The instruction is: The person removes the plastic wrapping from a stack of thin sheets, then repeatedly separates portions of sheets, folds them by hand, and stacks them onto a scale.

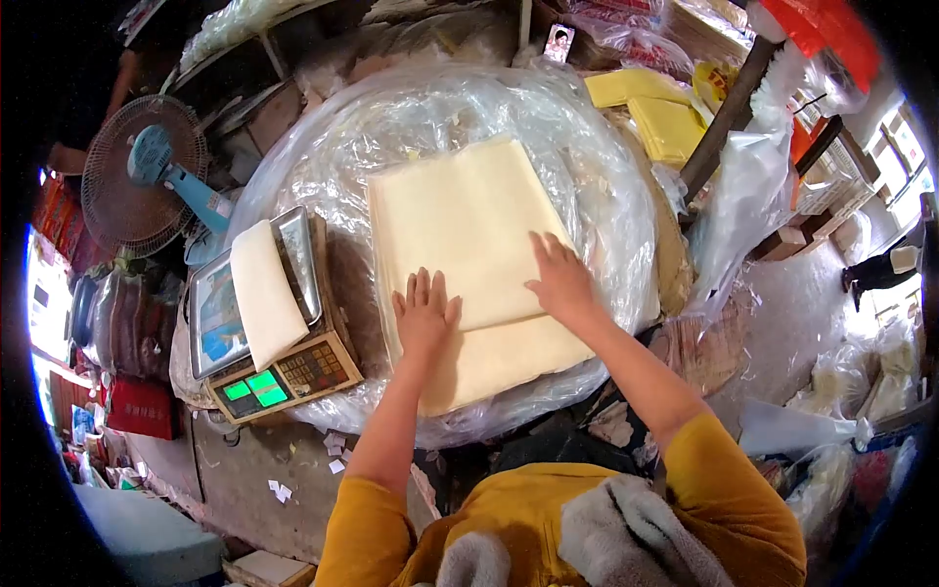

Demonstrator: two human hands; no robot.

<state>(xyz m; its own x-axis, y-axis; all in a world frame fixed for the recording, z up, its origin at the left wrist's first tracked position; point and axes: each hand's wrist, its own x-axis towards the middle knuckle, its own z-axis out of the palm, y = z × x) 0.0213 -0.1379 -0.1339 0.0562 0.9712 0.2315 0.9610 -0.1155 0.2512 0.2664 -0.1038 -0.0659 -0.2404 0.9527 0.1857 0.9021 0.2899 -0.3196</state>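
Observation:
Large thin cream sheets (455, 215) lie stacked flat on a round surface covered in clear plastic. Along the near side a flap or separate sheet (509, 362) shows below a straight edge; I cannot tell whether it is folded. My left hand (425, 313) rests palm down on the left part of the sheets, fingers stretched out. Opposite it, my right hand (562, 284) lies on the right edge with its fingers spread. To the left stands a digital scale (337, 362) with green displays, and a folded cream bundle (262, 289) lies across its metal tray.
Crumpled clear plastic (606, 186) wraps the round surface. A blue fan (161, 166) stands at the back left. Yellow packets (665, 127) lie at the back right, near a slanted post (729, 117). A phone (558, 43) is propped at the back. Paper scraps (281, 491) litter the floor.

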